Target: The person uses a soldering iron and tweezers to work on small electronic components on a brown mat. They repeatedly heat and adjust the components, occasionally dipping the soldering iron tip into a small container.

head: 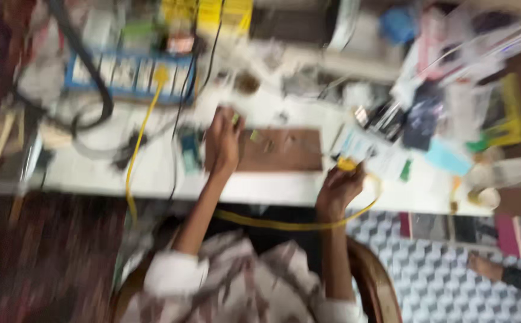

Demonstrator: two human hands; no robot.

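The whole frame is motion-blurred. My left hand (224, 140) reaches over the left end of a brown board (290, 152) on a white table (153, 173). Its fingertips seem to pinch a small greenish piece (235, 118). My right hand (338, 186) is at the table's near edge, closed on a yellow tool (347, 164). A yellow cable (290, 225) loops from that tool below the table edge. Small parts lie on the board, too blurred to identify.
A blue power strip (129, 75) with black cords lies at the back left, and another yellow cable (138, 143) runs down across the table. Packets, papers and clutter (428, 113) fill the right side. Another person's foot (486, 266) rests on the patterned floor at the lower right.
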